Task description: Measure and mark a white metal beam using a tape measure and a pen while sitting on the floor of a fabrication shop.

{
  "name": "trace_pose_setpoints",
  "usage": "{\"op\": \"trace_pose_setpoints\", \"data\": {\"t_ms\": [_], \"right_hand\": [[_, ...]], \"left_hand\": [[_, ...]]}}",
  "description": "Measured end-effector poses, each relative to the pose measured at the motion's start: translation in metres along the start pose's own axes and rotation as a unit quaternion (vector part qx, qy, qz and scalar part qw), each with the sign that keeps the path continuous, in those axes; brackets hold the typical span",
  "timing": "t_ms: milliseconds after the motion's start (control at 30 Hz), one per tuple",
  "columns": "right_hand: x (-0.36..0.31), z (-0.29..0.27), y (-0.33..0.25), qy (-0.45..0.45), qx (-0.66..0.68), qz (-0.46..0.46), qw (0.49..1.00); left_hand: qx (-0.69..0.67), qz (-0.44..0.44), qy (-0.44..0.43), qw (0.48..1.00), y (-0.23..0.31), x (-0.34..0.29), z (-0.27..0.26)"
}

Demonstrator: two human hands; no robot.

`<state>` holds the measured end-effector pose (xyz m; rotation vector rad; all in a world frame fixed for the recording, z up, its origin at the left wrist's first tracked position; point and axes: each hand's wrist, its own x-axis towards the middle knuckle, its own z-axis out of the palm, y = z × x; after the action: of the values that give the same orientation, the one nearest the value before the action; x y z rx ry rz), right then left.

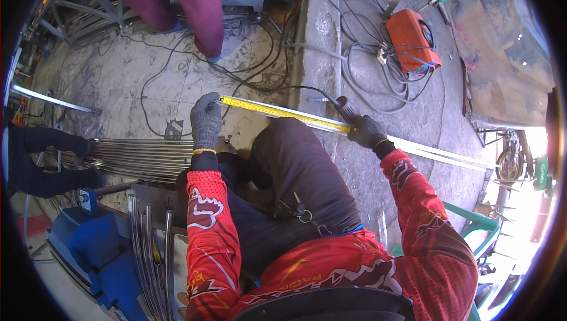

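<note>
My left hand (207, 121), in a grey knit glove, is closed at the left end of a yellow tape measure (266, 108). The tape's blade is drawn out along a shiny metal tube (425, 151), which lies slantwise across in front of my knees. My right hand (368, 132), in a dark glove, is closed around the tape's other end; the fingers hide the tape's case, if it is there. Against the right fingers is a black ribbed handle (347, 108) with a cable running from it. I cannot tell whether that hand also grips it.
An orange-red machine (411, 43) with coiled cables stands at upper right. Several metal tubes (142, 158) lie at left, near a blue machine (97, 247). Two other people's legs (195, 8) (53, 144) are close by. Cables (260, 82) cross the floor; a concrete step (319, 43) runs alongside.
</note>
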<state>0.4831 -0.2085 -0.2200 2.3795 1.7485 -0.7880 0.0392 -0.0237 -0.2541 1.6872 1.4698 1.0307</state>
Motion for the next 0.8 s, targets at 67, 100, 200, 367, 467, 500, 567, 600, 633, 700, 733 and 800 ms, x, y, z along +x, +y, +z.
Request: {"op": "trace_pose_setpoints", "data": {"t_ms": [67,100,200,367,467,500,567,600,633,700,733,800], "right_hand": [[-0.0002,-0.0007,-0.0026,-0.004,-0.002,0.006,1.000],[-0.0002,-0.0011,-0.0040,-0.008,-0.004,0.012,1.000],[-0.0001,-0.0002,-0.0016,-0.007,-0.011,0.015,1.000],[-0.0009,0.0003,-0.0010,-0.005,-0.008,0.006,1.000],[-0.0021,-0.0017,-0.0042,-0.003,-0.008,0.006,1.000],[-0.0024,-0.0026,-0.0060,-0.004,-0.008,0.008,1.000],[-0.0027,-0.0030,-0.0060,-0.004,-0.010,0.009,1.000],[-0.0027,-0.0032,-0.0063,-0.005,-0.012,0.009,1.000],[-0.0026,-0.0027,-0.0048,-0.005,-0.012,0.010,1.000],[-0.0022,-0.0018,-0.0021,-0.006,-0.016,0.010,1.000],[-0.0016,-0.0018,-0.0031,-0.006,-0.016,0.010,1.000],[-0.0004,-0.0018,-0.0053,-0.014,-0.018,0.012,1.000]], "left_hand": [[0.011,0.007,0.002,1.000,-0.0003,-0.0005,-0.0014],[0.011,0.007,0.002,1.000,-0.0005,-0.0006,-0.0020],[0.005,0.018,-0.003,1.000,0.0035,-0.0009,-0.0010],[0.022,0.025,0.002,0.999,0.0015,0.0000,0.0002],[0.025,0.034,0.008,0.999,-0.0019,0.0006,-0.0006],[0.026,0.034,0.008,0.999,-0.0027,0.0007,-0.0009],[0.016,0.038,0.010,0.999,-0.0023,0.0007,0.0001],[0.016,0.038,0.010,0.999,-0.0022,0.0003,-0.0002],[0.015,0.032,0.005,0.999,-0.0003,-0.0001,0.0004],[0.013,0.026,0.000,1.000,0.0034,-0.0004,0.0019],[0.013,0.030,0.001,0.999,0.0037,-0.0006,0.0011],[0.013,0.033,0.002,0.999,0.0041,-0.0012,-0.0001]]}}
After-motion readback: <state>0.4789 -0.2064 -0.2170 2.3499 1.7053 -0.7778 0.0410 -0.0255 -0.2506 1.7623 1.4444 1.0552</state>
